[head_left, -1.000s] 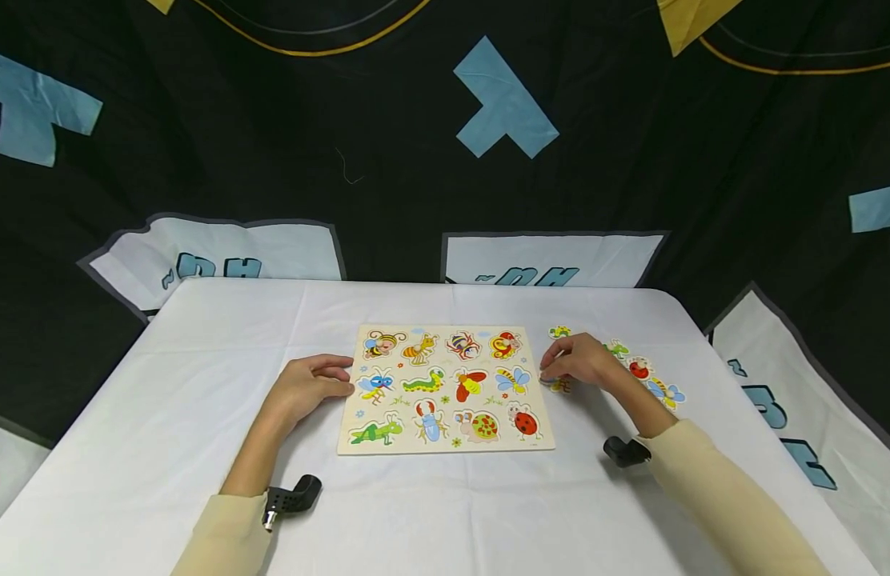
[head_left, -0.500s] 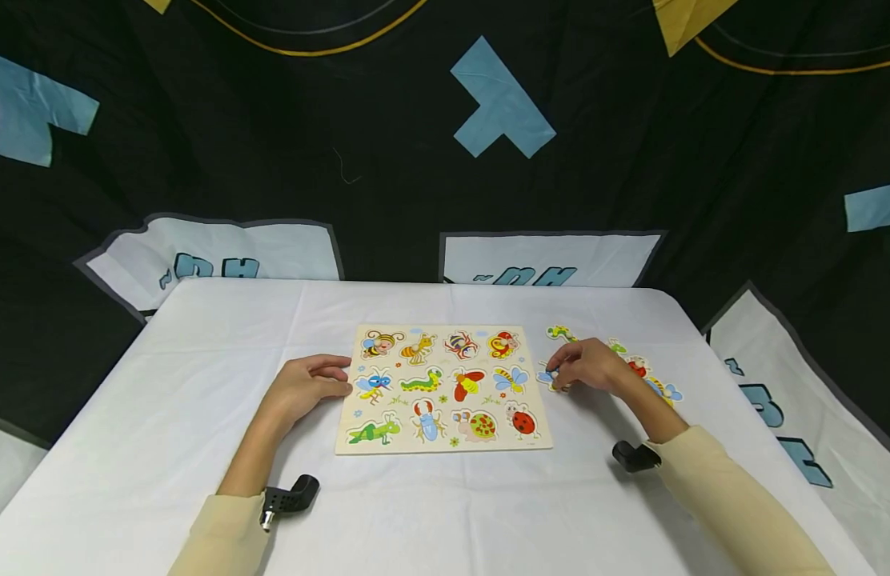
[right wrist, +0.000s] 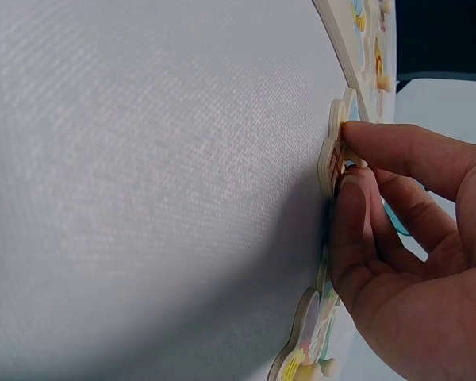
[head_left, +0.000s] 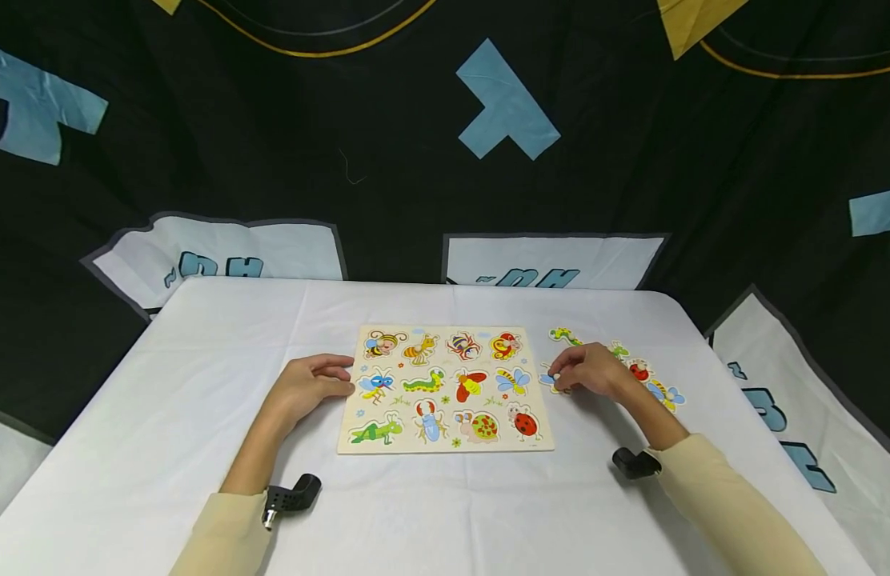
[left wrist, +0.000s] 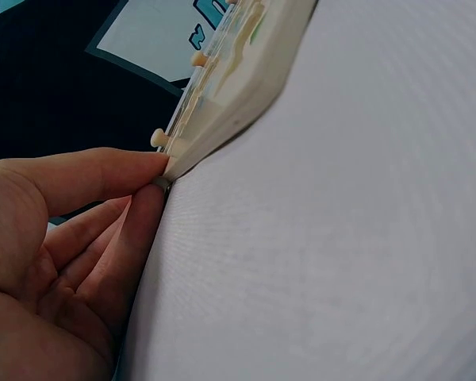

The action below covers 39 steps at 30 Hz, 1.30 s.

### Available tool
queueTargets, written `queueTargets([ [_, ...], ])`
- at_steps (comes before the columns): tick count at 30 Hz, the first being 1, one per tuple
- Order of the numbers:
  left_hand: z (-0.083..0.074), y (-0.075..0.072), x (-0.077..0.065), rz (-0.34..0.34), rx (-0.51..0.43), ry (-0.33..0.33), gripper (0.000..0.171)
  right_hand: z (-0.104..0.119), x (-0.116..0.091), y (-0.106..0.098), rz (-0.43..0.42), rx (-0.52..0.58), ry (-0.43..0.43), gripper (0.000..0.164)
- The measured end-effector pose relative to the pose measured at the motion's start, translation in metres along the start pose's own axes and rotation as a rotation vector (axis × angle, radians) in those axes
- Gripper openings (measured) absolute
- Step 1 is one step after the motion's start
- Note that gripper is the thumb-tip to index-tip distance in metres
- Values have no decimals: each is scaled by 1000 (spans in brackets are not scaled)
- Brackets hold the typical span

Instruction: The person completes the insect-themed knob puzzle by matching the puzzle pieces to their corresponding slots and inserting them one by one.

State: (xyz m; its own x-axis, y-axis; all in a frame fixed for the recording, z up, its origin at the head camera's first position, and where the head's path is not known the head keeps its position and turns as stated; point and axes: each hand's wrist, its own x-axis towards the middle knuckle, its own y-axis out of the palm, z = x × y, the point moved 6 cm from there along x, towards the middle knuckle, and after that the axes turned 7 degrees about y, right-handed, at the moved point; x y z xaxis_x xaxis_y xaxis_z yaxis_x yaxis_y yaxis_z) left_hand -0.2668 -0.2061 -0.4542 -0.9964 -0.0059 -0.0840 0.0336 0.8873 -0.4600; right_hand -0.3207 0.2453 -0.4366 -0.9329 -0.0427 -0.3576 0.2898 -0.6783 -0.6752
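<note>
A wooden insect puzzle board (head_left: 445,408) lies flat on the table, with several printed insects in rows. At its left edge, my left hand (head_left: 304,390) holds on with thumb and finger; the left wrist view shows both fingertips at the board's edge (left wrist: 238,123). Just right of the board, my right hand (head_left: 592,370) pinches a blue-winged insect puzzle piece (head_left: 545,379) low over the cloth. In the right wrist view, thumb and fingers close around the small knob of this piece (right wrist: 330,163). The hand hides much of its picture.
Loose puzzle pieces lie right of the board: a green caterpillar piece (head_left: 563,335), a green piece (head_left: 619,350), a red ladybug piece (head_left: 639,369) and a blue-winged bee piece (head_left: 665,394). A white cloth (head_left: 445,512) covers the table. A dark curtain (head_left: 387,184) hangs behind.
My right hand has shifted slightly right, away from the board's edge, and its fingers have come onto the blue-winged puzzle piece. The left hand and the board have stayed put.
</note>
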Motion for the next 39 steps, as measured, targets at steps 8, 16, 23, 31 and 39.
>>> queueTargets([
  [8, 0, 0, 0, -2, 13, -5, 52, -1, 1, 0, -7, 6, 16, 21],
  [16, 1, -1, 1, 0, 14, -2, 52, 0, 2, 0, -11, 8, 27, 20],
  [23, 1, 0, 1, 1, 9, 6, 52, 0, 0, 0, -27, 6, 39, 20],
  [31, -1, -1, 1, 0, 12, 12, 52, 7, -2, -6, -30, 15, 0, 18],
  [39, 0, 0, 0, 4, 14, 8, 52, 21, -2, -4, -25, -26, -37, 20],
])
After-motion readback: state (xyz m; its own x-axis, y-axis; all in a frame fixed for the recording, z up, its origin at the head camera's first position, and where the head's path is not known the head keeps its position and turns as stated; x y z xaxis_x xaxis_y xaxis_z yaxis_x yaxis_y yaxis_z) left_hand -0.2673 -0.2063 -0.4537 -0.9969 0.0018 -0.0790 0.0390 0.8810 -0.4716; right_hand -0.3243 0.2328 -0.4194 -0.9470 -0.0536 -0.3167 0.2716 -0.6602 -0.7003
